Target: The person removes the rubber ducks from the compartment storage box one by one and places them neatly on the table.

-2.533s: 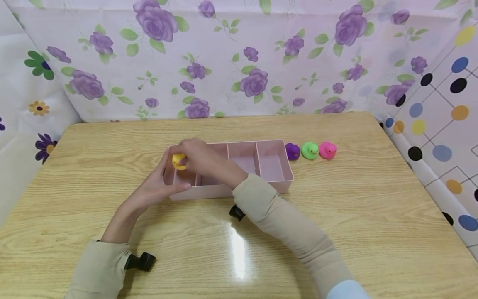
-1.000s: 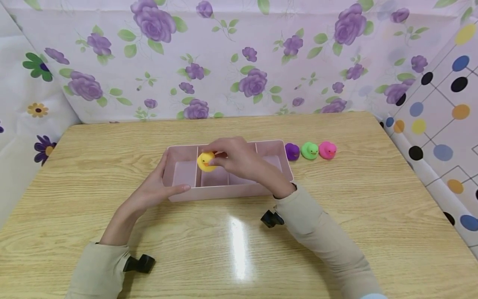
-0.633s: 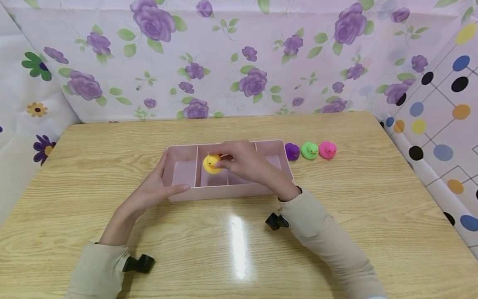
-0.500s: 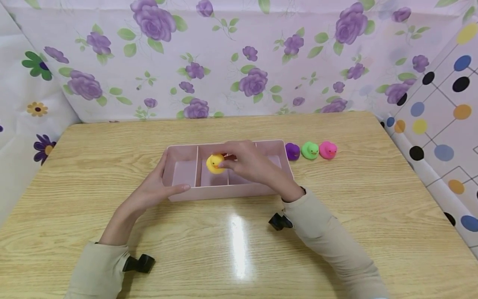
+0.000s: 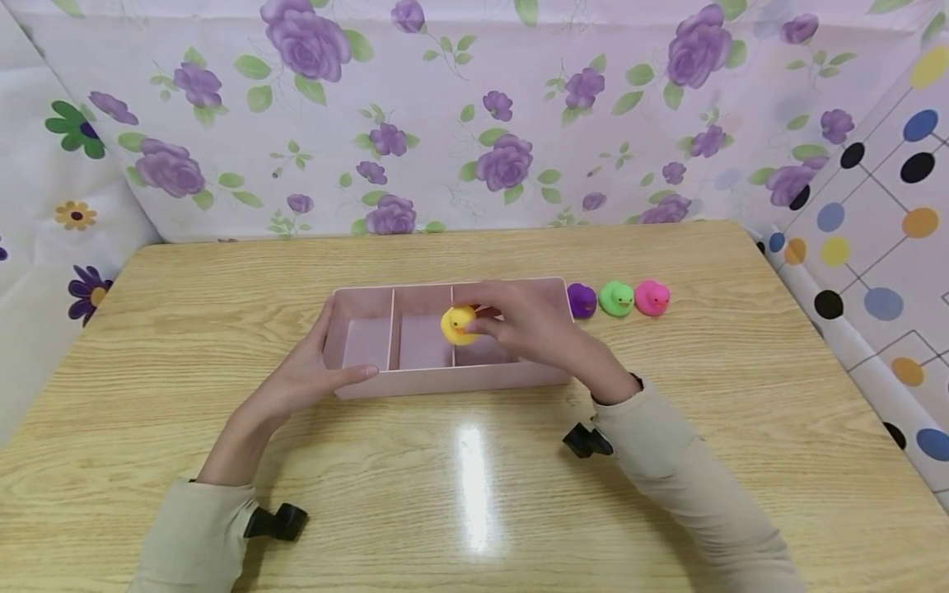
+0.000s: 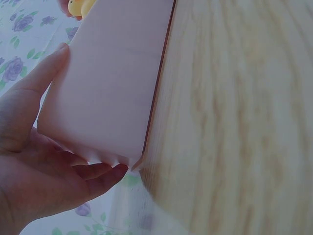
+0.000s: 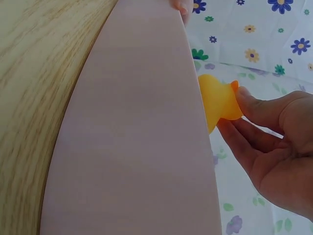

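A long pink divided box (image 5: 445, 380) lies on the table. My left hand (image 5: 307, 371) grips its left end, the thumb along the front wall and the other fingers round the end wall, as the left wrist view shows with the hand (image 6: 39, 166) at the box corner. My right hand (image 5: 534, 329) pinches a yellow rubber duck (image 5: 457, 324) between thumb and fingers, above a divider near the middle of the box. In the right wrist view the front wall (image 7: 132, 122) hides part of the duck (image 7: 222, 98).
Just past the right end of the box stand a purple duck (image 5: 582, 301), a green duck (image 5: 616, 298) and a pink duck (image 5: 652, 297) in a row. A flowered cloth (image 5: 445, 115) hangs behind the wooden table (image 5: 371, 511).
My right hand has lifted the yellow duck out of the leftmost compartment and carried it rightward past the first divider. My left hand has stayed at the box's left end.
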Available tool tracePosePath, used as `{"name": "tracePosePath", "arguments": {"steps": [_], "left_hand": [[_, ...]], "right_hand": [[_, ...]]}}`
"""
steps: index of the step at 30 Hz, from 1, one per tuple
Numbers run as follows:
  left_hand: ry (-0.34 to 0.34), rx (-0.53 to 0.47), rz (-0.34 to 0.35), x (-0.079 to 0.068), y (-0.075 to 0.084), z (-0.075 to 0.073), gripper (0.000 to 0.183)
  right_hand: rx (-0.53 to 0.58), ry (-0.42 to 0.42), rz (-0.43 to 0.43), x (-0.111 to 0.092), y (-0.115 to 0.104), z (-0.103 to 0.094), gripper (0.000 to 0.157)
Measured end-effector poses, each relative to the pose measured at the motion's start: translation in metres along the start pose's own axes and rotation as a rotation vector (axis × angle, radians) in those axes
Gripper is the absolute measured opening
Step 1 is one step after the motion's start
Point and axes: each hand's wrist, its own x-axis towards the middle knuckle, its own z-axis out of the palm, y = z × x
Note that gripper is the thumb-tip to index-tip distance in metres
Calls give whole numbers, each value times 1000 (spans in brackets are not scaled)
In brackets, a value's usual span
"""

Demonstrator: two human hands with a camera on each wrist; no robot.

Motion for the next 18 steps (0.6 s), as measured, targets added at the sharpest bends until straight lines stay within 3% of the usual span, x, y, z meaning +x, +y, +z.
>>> {"name": "tracePosePath", "arguments": {"steps": [8,18], "left_hand": [[-1,-1,23,0,1,0,119],[-3,-4,18,-1,1,1,118]], "right_hand": [[-18,37,-12,-14,5,-13,37],[7,86,93,-28,13,-28,33]]}}
